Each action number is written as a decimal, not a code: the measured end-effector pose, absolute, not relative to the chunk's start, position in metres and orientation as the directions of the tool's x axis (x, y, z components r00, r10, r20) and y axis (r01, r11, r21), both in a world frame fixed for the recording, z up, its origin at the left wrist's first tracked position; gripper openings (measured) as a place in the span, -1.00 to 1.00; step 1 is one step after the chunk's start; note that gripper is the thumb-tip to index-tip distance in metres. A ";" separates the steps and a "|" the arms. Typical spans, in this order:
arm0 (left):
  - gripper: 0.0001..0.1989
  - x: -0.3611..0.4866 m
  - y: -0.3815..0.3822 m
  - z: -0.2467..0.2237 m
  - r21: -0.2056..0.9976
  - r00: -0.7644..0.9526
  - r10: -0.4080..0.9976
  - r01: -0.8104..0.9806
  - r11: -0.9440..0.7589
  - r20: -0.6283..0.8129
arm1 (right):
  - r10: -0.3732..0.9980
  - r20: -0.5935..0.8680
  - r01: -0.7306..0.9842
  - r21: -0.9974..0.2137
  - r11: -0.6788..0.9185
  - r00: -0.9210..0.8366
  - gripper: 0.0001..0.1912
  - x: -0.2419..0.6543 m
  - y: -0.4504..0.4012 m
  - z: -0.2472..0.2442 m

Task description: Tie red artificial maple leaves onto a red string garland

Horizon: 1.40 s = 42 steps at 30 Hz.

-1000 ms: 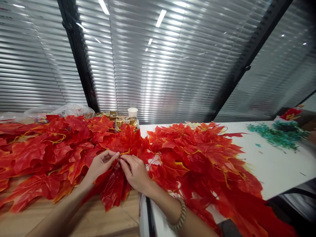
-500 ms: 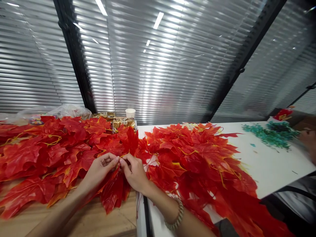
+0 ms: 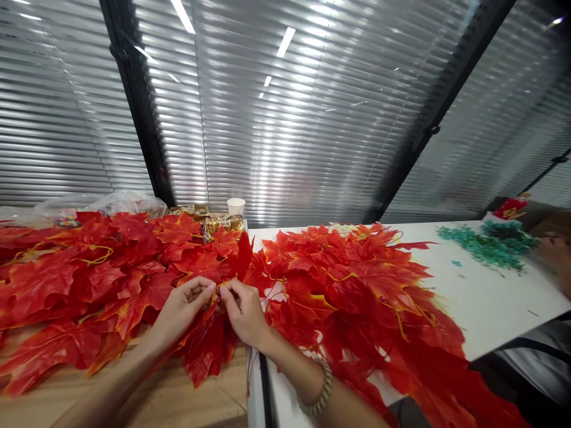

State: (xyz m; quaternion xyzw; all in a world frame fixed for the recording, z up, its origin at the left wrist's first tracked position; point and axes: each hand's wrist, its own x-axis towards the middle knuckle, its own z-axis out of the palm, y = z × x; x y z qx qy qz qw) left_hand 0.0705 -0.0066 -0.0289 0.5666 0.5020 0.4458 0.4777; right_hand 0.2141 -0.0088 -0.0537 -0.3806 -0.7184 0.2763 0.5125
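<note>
My left hand (image 3: 186,304) and my right hand (image 3: 246,309) meet over red artificial maple leaves, both closed in a pinch. Between the fingertips runs a thin yellow leaf stem (image 3: 216,293), partly covered by the fingers. Just below them hangs a red maple leaf (image 3: 209,351), its tips over the wooden board. A beaded bracelet (image 3: 322,389) circles my right wrist. Loose leaves (image 3: 134,238) are heaped to the left, and another leaf pile (image 3: 357,279) spreads to the right.
Gold-wrapped packets (image 3: 223,224) and a paper cup (image 3: 236,206) stand behind the leaves, near the blinds. A clear plastic bag (image 3: 125,202) lies at the back left. Green foliage (image 3: 491,241) rests on the white table (image 3: 495,303), with another person's hand (image 3: 555,255) beside it.
The fingertips of my two hands, touching before, have moved slightly apart, showing a bit of yellow stem between them. The leaves have hardly shifted.
</note>
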 end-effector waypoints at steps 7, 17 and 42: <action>-0.62 0.072 -0.009 -0.030 0.993 0.134 0.991 0.120 0.004 -0.021 | 0.837 0.531 0.215 -0.809 0.547 -0.132 -0.74 0.214 -0.009 -0.052; -0.71 0.076 -0.013 -0.026 0.997 0.179 0.984 0.071 -0.008 -0.005 | 0.865 0.501 0.118 -0.858 0.500 -0.022 -0.74 0.214 -0.006 -0.053; -0.69 0.077 -0.016 -0.028 0.997 0.164 0.986 0.080 0.009 -0.022 | 0.866 0.493 0.160 -0.851 0.500 -0.085 -0.72 0.214 -0.008 -0.051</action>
